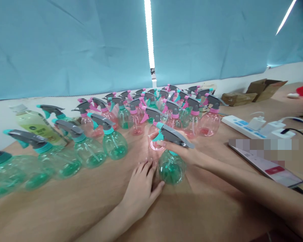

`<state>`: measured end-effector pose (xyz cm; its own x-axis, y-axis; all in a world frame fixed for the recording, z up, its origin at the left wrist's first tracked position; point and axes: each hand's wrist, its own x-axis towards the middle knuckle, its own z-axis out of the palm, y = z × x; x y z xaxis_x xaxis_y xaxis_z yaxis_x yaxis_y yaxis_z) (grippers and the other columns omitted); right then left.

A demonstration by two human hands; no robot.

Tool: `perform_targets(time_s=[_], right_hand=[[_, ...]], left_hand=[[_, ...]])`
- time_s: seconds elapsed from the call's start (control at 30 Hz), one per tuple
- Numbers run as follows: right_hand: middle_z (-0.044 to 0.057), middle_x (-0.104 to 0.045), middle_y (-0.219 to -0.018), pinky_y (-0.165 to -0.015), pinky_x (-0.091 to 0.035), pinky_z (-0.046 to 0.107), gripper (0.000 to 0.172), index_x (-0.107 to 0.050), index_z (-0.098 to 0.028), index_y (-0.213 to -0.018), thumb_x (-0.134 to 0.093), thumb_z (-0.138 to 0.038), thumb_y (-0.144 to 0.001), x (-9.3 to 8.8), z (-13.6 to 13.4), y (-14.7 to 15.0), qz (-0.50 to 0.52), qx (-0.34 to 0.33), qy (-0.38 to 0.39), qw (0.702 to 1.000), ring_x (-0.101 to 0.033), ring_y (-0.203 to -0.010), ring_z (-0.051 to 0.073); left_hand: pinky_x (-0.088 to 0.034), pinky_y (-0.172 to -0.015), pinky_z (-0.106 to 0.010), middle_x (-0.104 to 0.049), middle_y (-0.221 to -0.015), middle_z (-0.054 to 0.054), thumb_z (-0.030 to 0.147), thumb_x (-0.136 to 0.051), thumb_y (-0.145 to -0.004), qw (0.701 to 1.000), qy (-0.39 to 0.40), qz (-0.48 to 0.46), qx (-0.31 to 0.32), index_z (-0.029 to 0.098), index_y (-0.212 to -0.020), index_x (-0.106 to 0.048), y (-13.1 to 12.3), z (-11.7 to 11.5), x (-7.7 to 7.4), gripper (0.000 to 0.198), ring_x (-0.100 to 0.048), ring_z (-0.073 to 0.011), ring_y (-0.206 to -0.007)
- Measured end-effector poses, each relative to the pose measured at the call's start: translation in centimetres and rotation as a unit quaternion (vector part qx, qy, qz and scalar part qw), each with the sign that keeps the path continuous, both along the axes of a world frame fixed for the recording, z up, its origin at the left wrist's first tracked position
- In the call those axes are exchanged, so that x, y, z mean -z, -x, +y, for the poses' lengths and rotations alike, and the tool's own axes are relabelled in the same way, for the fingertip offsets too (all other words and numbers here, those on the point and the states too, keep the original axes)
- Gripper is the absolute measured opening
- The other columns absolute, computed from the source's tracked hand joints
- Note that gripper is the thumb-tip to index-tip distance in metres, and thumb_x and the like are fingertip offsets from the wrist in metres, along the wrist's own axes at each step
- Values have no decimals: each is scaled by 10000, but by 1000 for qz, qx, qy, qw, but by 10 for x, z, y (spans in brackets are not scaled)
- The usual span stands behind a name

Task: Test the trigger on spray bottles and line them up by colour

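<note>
A green transparent spray bottle (172, 169) with a grey and turquoise trigger head stands in front of me. My right hand (185, 153) is closed around its neck just under the trigger head, with fingers showing beside the turquoise nozzle. On the table at the bottle's left lies my left hand (141, 188), palm down with fingers stretched out; its thumb is close to the bottle's base, and I cannot tell if it touches. Right behind the held bottle is a pink spray bottle (155, 143), partly hidden. Another green spray bottle (115, 143) stands farther left.
More green spray bottles (65, 163) line the left side. Several pink and green ones crowd the back, near a large labelled bottle (37, 122). At the right are a white power strip (242, 126) with plugs, a phone (275, 169) and a cardboard box (266, 89).
</note>
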<state>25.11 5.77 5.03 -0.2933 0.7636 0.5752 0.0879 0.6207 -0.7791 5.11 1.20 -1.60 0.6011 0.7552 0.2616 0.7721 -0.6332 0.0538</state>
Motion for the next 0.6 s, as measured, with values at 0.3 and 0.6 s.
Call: perform_targets(time_s=[0.3,0.6], right_hand=[[-42,-472,-669,-590,-394,270,112,-543,-217,-760,-599,-262,-846,-1,-1,1,13,-10,15,1000,-449,-624,119],[-44,-415,-663,-579,-361,262,157,-485,-218,-737,-585,-276,-844,-8,-6,1,7,-15,25,1000,-398,-607,111]], left_hand=[[-400,-1045,-542,-560,-1365,-187,393,-579,-914,1000,3,2,-2,100,-1276,-561,0,0,-1,466,-492,-356,-1274],[-397,-1039,-552,-553,-1373,-184,405,-561,-921,1000,7,0,1,113,-1274,-557,0,0,0,458,-491,-358,-1273]])
